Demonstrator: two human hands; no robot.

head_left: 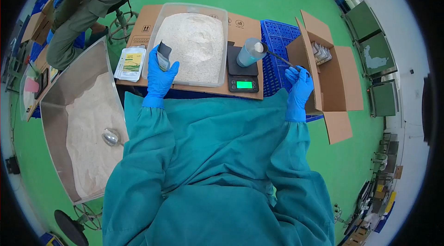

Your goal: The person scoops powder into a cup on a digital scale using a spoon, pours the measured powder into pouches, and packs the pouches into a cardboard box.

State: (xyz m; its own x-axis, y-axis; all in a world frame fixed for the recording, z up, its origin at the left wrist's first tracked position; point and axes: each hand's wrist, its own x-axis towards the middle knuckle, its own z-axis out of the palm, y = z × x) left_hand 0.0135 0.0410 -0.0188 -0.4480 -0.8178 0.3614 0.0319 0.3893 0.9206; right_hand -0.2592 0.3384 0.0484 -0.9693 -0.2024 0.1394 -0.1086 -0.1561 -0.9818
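Note:
My left hand (159,80), in a blue glove, grips a small dark, silvery pouch (163,57) at the near left edge of a clear plastic tub (224,26). Pale powder (192,42) fills the tub. My right hand (299,86), also gloved, pinches the handle of a long spoon (280,57). The spoon's bowl carries white powder and sits at the rim of a translucent cup (247,56). That cup is tilted in view and stands on a black digital scale (234,71) with a lit green display; its digits are too small to read.
Yellow-and-white printed packets (131,64) lie left of the tub. An open cardboard box (344,74) with several packets inside is at right, beside a blue crate (277,33). At left, a metal bin (53,125) holds powder and a scoop (111,137). Another person (90,7) sits beyond.

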